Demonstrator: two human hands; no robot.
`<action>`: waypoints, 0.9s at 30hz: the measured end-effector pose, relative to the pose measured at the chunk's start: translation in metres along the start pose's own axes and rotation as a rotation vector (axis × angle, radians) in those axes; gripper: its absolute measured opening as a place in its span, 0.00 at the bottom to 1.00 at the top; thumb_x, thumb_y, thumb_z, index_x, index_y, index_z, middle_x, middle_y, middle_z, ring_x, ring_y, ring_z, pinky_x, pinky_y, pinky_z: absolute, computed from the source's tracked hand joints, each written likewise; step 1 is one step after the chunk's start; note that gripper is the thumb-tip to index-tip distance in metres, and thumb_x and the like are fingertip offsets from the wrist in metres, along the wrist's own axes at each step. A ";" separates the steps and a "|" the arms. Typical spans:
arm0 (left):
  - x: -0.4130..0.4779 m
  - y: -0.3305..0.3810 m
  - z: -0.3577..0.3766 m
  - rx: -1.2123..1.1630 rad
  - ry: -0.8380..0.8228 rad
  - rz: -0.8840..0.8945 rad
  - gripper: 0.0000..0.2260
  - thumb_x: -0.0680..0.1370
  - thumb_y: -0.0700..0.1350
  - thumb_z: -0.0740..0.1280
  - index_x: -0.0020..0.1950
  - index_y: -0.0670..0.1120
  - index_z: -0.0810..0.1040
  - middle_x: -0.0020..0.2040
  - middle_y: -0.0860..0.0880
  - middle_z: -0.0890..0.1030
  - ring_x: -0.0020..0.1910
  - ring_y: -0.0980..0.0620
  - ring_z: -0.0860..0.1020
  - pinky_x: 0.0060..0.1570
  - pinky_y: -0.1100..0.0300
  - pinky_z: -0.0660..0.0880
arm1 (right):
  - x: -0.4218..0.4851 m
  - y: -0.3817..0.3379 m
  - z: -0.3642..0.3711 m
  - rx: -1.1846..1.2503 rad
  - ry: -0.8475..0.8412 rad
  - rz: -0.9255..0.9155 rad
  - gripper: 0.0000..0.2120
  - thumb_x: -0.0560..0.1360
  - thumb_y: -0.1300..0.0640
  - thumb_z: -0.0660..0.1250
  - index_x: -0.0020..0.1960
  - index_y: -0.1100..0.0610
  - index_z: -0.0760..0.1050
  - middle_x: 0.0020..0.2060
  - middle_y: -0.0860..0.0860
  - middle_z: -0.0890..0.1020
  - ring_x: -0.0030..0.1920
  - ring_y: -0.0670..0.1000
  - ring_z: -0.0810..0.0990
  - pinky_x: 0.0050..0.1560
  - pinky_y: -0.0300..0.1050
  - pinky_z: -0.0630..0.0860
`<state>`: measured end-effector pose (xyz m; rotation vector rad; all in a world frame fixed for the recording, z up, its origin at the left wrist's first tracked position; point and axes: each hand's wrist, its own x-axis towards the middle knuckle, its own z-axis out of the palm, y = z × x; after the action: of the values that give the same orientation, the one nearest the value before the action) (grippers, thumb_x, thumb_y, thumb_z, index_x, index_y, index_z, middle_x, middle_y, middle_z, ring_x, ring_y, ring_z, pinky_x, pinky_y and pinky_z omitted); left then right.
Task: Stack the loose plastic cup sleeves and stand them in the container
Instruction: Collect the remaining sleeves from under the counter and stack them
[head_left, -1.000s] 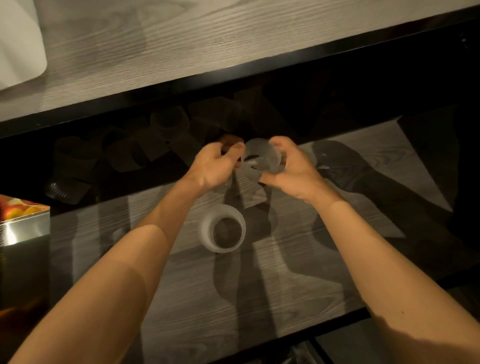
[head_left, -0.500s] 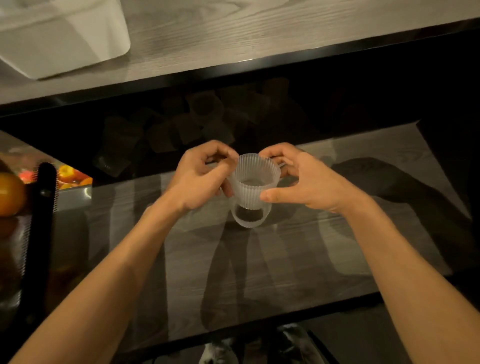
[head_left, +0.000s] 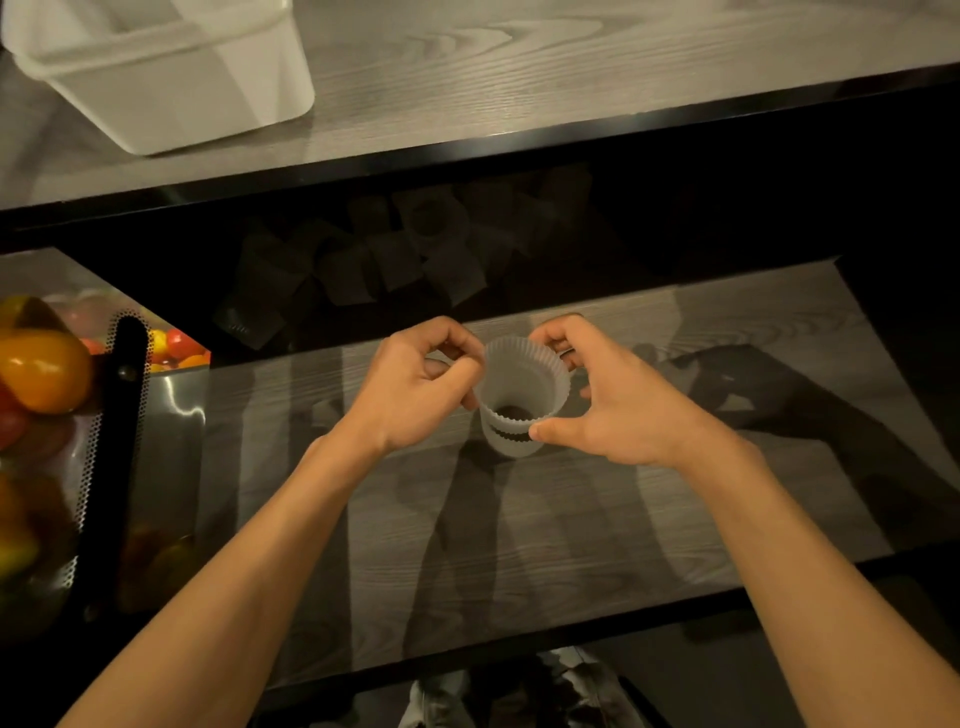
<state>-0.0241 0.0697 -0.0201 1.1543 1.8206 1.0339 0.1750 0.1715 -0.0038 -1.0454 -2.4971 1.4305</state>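
2 ribbed cup sleeves (head_left: 522, 400), 1 nested partway in the other, upright just above the tabletop (head_left: 571, 519) btwn both hands. Right hand (head_left: 613, 410) grip pinches the stack w/ thumb low, prob. to steady it; left hand (head_left: 415, 395) grip curled at the rim, contact unclear. White container (head_left: 171, 78) well apart, far left.

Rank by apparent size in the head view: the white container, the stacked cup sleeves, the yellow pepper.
1. white container, largest by far.
2 and 3. stacked cup sleeves and yellow pepper look about alike; the pepper is cut off at the edge, so no ranking.
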 end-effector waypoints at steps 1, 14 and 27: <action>0.000 0.000 0.001 -0.002 0.006 -0.008 0.04 0.79 0.39 0.67 0.50 0.46 0.80 0.42 0.48 0.84 0.35 0.50 0.86 0.43 0.40 0.81 | -0.001 0.000 0.001 0.006 0.003 0.004 0.33 0.67 0.52 0.81 0.64 0.41 0.66 0.57 0.35 0.74 0.59 0.34 0.73 0.47 0.28 0.70; 0.004 -0.003 0.013 0.055 -0.064 -0.067 0.04 0.78 0.41 0.70 0.50 0.49 0.81 0.46 0.50 0.83 0.35 0.49 0.85 0.40 0.49 0.82 | -0.001 0.015 -0.001 -0.156 -0.044 0.070 0.40 0.67 0.51 0.81 0.71 0.41 0.61 0.65 0.40 0.72 0.65 0.43 0.73 0.61 0.39 0.74; 0.086 -0.001 0.032 0.291 0.065 0.026 0.13 0.80 0.42 0.69 0.64 0.49 0.79 0.60 0.52 0.80 0.60 0.56 0.79 0.62 0.58 0.77 | 0.045 0.061 -0.022 -0.064 0.032 0.245 0.33 0.77 0.55 0.72 0.77 0.44 0.62 0.71 0.45 0.70 0.71 0.48 0.69 0.66 0.45 0.72</action>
<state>-0.0241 0.1579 -0.0474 1.3300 2.0621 0.8471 0.1806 0.2345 -0.0511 -1.4170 -2.4778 1.3850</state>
